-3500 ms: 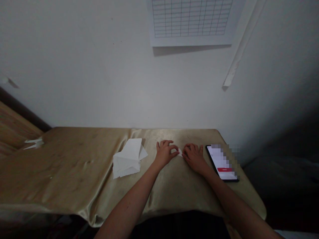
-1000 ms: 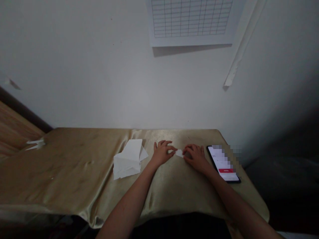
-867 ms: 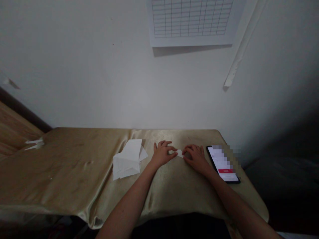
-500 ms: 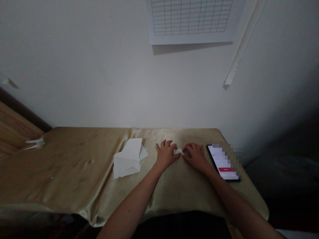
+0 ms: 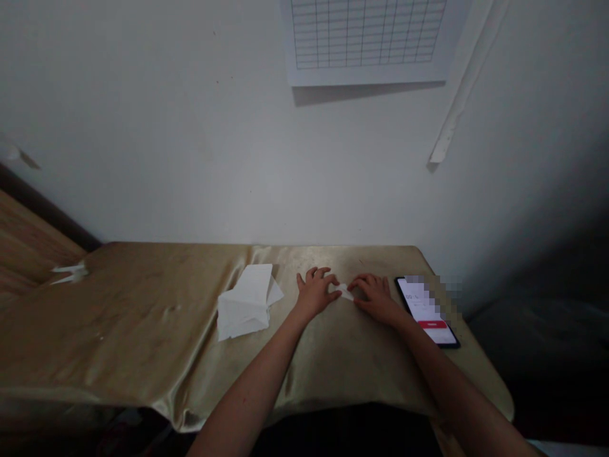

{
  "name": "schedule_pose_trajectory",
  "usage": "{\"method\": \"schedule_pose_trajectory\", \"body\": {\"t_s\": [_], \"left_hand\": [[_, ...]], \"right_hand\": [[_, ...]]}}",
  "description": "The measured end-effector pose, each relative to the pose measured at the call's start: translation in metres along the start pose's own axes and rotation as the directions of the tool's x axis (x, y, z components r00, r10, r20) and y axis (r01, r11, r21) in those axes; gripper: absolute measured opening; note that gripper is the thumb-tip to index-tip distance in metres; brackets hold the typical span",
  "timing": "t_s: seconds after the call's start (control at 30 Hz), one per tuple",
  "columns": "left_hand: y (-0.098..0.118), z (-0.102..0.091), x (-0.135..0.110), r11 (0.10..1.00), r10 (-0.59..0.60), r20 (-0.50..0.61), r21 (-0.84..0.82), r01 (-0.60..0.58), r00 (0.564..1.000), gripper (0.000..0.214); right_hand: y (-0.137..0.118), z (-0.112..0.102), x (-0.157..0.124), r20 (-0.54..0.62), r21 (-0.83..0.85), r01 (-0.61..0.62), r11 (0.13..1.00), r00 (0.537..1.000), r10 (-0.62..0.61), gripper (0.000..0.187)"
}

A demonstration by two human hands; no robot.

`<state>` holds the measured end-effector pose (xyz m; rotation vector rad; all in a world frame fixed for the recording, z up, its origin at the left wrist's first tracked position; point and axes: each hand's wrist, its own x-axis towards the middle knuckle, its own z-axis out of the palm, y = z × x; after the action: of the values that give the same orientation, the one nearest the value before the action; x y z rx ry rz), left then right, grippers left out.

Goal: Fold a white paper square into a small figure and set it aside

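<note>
Between my hands, low over the gold cloth, is a small piece of white paper point(image 5: 345, 292). My left hand point(image 5: 316, 293) pinches its left end between thumb and index finger, with the other fingers spread. On the right end, the thumb and index finger of my right hand point(image 5: 374, 297) close on the paper. The fingers cover both ends, so its full shape is hidden. Left of my left hand lies a loose pile of white paper sheets point(image 5: 245, 308), some with torn edges.
A phone point(image 5: 431, 317) with a lit screen lies right of my right hand. The gold cloth point(image 5: 133, 317) covers the table, which stands against a white wall. A printed grid sheet point(image 5: 366, 38) hangs above. White scraps point(image 5: 70, 273) lie at the far left.
More of the small paper shows between my fingers now, and my right thumb sits slightly lower and further right. The paper pile stays put.
</note>
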<state>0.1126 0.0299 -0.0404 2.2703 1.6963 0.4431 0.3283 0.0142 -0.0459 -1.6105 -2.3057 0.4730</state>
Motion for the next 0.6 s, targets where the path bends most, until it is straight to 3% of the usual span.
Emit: {"method": "schedule_pose_trajectory", "body": {"t_s": [0.23, 0.6], "left_hand": [[-0.002, 0.002, -0.002, 0.999, 0.033, -0.016, -0.001, -0.033, 0.999, 0.026], [0.001, 0.006, -0.003, 0.997, 0.068, -0.032, 0.026, -0.067, 0.997, 0.027]], "right_hand": [[0.005, 0.004, 0.001, -0.008, 0.024, 0.008, 1.0, 1.0, -0.008, 0.043], [0.011, 0.012, 0.003, -0.202, 0.02, 0.102, 0.995, 0.975, -0.096, 0.031]]}}
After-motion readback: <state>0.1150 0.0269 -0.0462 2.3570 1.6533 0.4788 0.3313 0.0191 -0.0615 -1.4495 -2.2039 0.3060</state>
